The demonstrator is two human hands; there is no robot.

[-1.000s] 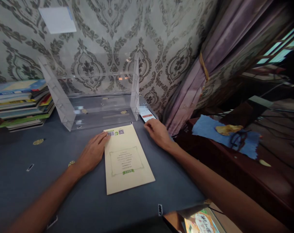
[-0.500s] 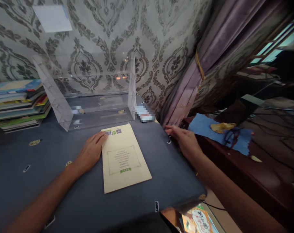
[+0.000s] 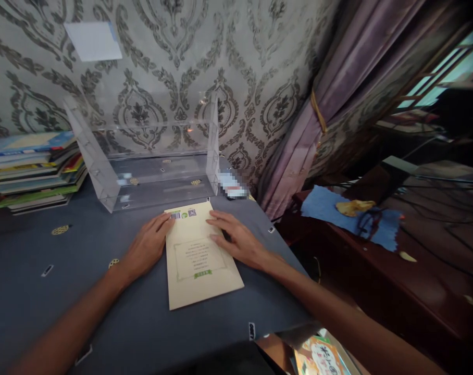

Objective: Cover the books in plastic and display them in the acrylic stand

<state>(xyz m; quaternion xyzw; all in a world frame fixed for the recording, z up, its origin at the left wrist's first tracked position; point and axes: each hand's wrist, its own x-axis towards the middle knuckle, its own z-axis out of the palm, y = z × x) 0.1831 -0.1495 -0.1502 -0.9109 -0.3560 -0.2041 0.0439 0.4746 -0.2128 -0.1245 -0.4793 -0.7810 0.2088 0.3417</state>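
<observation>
A cream booklet (image 3: 199, 263) with a green-framed text block lies flat on the dark blue table (image 3: 33, 302). My left hand (image 3: 148, 245) rests open beside the booklet's left edge, fingertips touching its upper left corner. My right hand (image 3: 236, 237) lies open and flat on the booklet's upper right part, fingers stretched toward the left. Just behind the booklet stands a clear acrylic rack (image 3: 150, 156), open at the front.
A stack of colourful books (image 3: 33, 166) sits at the left by the patterned wall. A phone (image 3: 232, 185) lies right of the rack. A purple curtain (image 3: 338, 88) hangs right of it. A dark wooden bench carries a blue cloth (image 3: 349, 216). Another book (image 3: 322, 359) lies below the table's edge.
My right hand went from near the phone out to the table's right edge, then came back left and now lies on the booklet. The left hand has stayed in place.
</observation>
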